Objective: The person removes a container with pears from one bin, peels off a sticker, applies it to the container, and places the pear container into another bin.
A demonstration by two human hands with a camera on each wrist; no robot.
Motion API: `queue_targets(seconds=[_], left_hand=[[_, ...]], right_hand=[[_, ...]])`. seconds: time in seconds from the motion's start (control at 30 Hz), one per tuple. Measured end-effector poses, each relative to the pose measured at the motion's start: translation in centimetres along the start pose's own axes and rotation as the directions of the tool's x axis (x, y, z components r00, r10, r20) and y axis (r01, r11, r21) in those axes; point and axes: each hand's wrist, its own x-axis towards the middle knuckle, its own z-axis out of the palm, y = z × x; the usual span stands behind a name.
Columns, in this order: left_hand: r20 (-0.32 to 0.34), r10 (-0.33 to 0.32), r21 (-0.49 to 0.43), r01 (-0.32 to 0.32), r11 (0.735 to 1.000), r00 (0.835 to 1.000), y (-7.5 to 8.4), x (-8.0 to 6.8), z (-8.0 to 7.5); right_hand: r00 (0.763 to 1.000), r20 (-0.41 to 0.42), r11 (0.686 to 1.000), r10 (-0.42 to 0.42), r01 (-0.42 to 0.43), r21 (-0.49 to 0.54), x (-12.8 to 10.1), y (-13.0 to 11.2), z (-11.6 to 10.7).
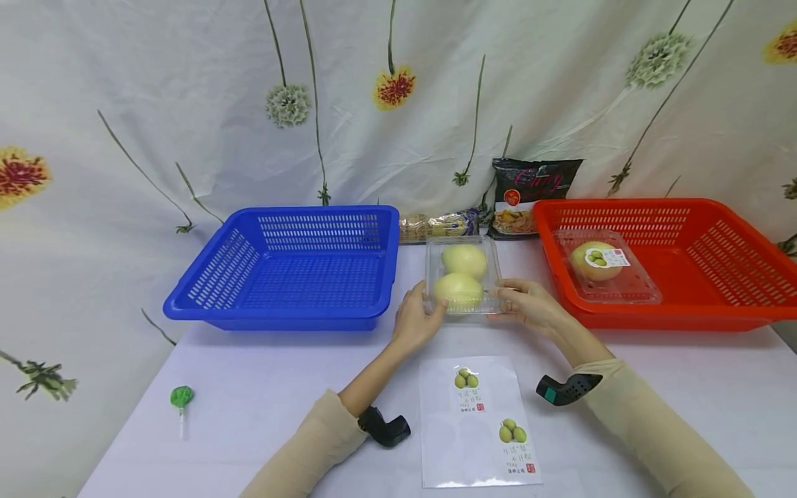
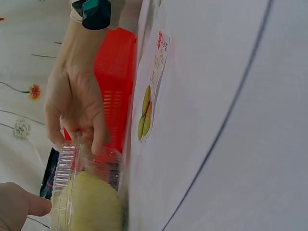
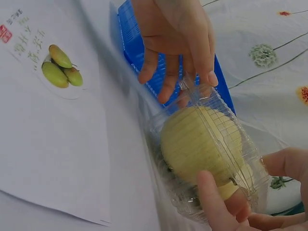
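Box: clear clamshell box [image 1: 463, 277] with two pale-green fruits, mid-table [image 1: 249, 387].
Hands: left hand [image 1: 416, 319] and right hand [image 1: 529, 304] grip its sides.
Around: blue basket [image 1: 292, 266] left, red basket [image 1: 679, 259] right, sticker sheet [image 1: 476, 422] at near edge.

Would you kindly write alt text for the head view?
Both hands, left hand and right hand, hold a clear box of two pears on a white table, between a blue basket and a red basket.

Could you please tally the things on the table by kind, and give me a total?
Baskets: 2, blue and red
Clear fruit boxes: 2, one held, one in the red basket
Snack packs: 2, dark bag and biscuits
Sticker sheet: 1
Lollipop: 1
Total: 8
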Motion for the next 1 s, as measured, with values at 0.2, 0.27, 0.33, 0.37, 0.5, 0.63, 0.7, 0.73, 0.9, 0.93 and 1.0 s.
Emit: queue_targets(seconds=[0.2, 0.27, 0.33, 0.37, 0.5, 0.63, 0.7, 0.73, 0.9, 0.93, 1.0], left_hand=[[0.060, -0.132, -0.142, 0.140, 0.980, 0.989, -0.2, -0.1, -0.2], [0.137, -0.209, -0.228, 0.236, 0.945, 0.968, -0.2, -0.3, -0.1], [0.230, -0.282, -0.326, 0.347, 0.880, 0.931, 0.0, -0.6, 0.0], [0.268, -0.306, -0.364, 0.390, 0.846, 0.914, 0.0, -0.7, 0.2], [0.328, -0.376, -0.509, 0.497, 0.703, 0.867, 0.3, -1.0, 0.7], [0.285, -0.444, -0.593, 0.520, 0.615, 0.850, 0.5, -1.2, 1.0], [0.264, -0.475, -0.609, 0.526, 0.593, 0.840, 0.5, -1.4, 1.1], [0.255, -0.488, -0.612, 0.530, 0.587, 0.835, 0.6, -1.5, 1.2], [0.229, -0.511, -0.682, 0.511, 0.523, 0.829, 0.9, -2.3, 1.6], [0.236, -0.509, -0.700, 0.508, 0.501, 0.828, 0.9, -2.5, 1.7], [0.271, -0.498, -0.722, 0.516, 0.460, 0.824, 1.0, -2.7, 1.8]], right_hand=[[1.000, 0.003, 1.000, 0.004, -0.004, 0.015, 0.0, 0.3, -0.1], [1.000, 0.003, 1.000, 0.005, -0.005, 0.009, -0.1, 0.3, -0.1], [1.000, -0.003, 1.000, 0.011, -0.011, 0.011, -0.2, 0.4, 0.1], [1.000, -0.002, 1.000, 0.008, -0.008, 0.015, -0.3, 0.5, 0.2], [1.000, -0.007, 1.000, 0.008, -0.008, 0.018, -0.7, 0.8, 0.9], [0.996, -0.081, 0.997, 0.038, -0.043, -0.063, -0.7, 0.3, 1.5], [0.988, -0.147, 0.995, 0.046, -0.058, -0.076, -0.2, 0.0, 1.4], [0.981, -0.186, 0.997, 0.048, -0.060, -0.056, 0.2, -0.2, 1.2], [0.960, -0.271, 0.981, 0.078, -0.026, 0.191, 2.7, -1.0, 0.3], [0.959, -0.269, 0.973, 0.086, -0.022, 0.231, 3.3, -1.2, 0.1], [0.963, -0.253, 0.961, 0.089, -0.016, 0.275, 4.3, -1.4, -0.3]])
